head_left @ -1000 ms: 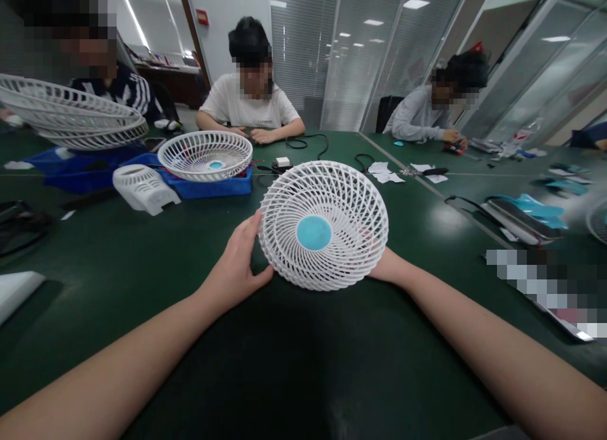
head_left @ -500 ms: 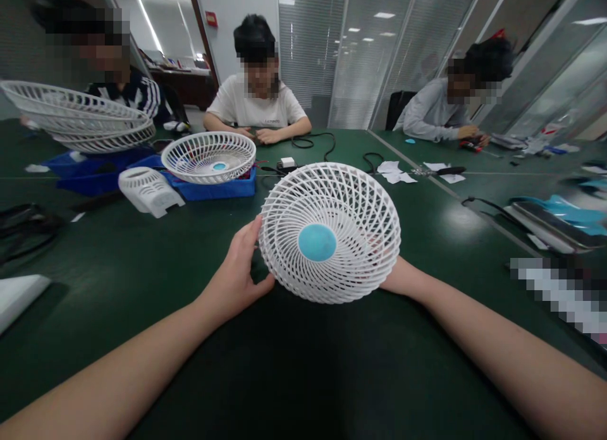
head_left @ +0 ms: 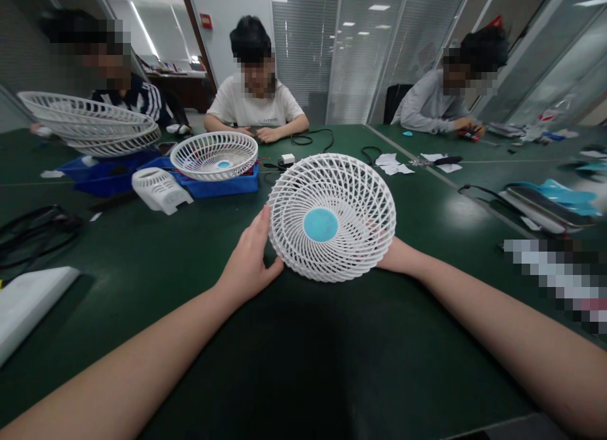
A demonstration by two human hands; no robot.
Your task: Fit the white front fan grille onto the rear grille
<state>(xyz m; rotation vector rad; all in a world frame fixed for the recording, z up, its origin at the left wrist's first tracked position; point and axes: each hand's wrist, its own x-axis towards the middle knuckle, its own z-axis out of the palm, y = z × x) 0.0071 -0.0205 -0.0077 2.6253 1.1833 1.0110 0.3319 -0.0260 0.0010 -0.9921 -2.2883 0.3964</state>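
Observation:
A round white fan grille (head_left: 332, 263) with a light-blue centre disc is held up over the green table, its face tilted towards me. On its left rim rests my left hand (head_left: 251, 253), thumb low and fingers along the edge. My right hand (head_left: 386, 250) reaches behind the grille's right side; its fingers show only faintly through the slats. Beyond my left hand, another white fan grille (head_left: 213, 171) lies face down on a blue bin (head_left: 227, 187). Beside that bin sits a white slotted fan base (head_left: 161, 190).
Stacked white grilles (head_left: 99, 127) rest on blue bins (head_left: 95, 181) at the left. Black cables (head_left: 38, 234) and a white block (head_left: 35, 301) lie nearer. Paper scraps (head_left: 393, 164), a tool (head_left: 441, 161) and blue fan blades (head_left: 554, 196) are on the right. Several people sit across the table.
The view has shifted slightly, so the table things at the left appear further right. The grille looks a little smaller and higher, with both hands still at it.

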